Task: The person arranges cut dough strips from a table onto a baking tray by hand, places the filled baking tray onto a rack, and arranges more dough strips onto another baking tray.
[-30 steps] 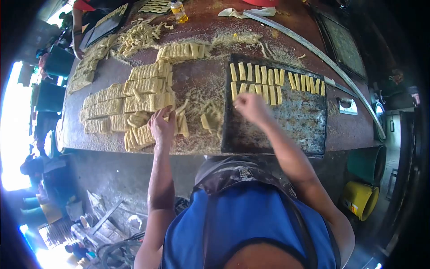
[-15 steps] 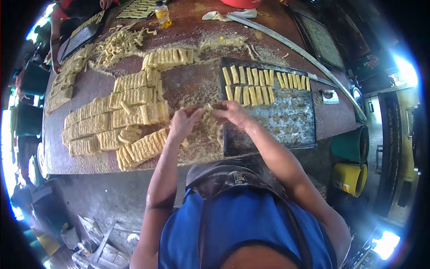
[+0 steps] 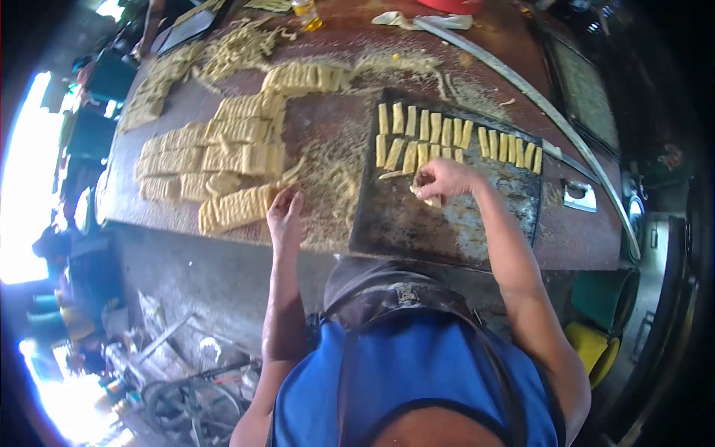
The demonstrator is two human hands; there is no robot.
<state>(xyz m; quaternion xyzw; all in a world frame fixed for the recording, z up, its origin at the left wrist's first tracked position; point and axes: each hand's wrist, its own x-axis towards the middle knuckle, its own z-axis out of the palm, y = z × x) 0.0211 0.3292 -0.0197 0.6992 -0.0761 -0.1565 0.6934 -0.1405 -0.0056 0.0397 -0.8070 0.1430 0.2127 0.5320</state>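
Observation:
My right hand (image 3: 445, 180) is over the dark baking tray (image 3: 462, 223), its fingers pinched on a short dough strip (image 3: 425, 197). Just beyond those fingers, two rows of pale dough strips (image 3: 424, 125) lie on the tray; another thin piece lies crosswise by the hand. My left hand (image 3: 285, 210) is at the right end of a row of cut dough strips (image 3: 237, 208), fingers curled together against it. Whatever is between them is hidden. Stacked blocks of cut dough (image 3: 238, 158) stand behind that row.
Crumbs and scraps (image 3: 331, 182) lie between stacks and tray. A long metal bar (image 3: 521, 82) crosses the table's right side, near a knife (image 3: 570, 160) and a metal scraper (image 3: 579, 196). An oil bottle (image 3: 307, 13) and tangled dough trimmings (image 3: 242, 48) are farther back. Another person's arm (image 3: 153, 26) shows far left.
My hands were together between the stacks and the tray. They have parted: the right moved over the tray with a dough strip, the left to the near dough row. The camera view has shifted.

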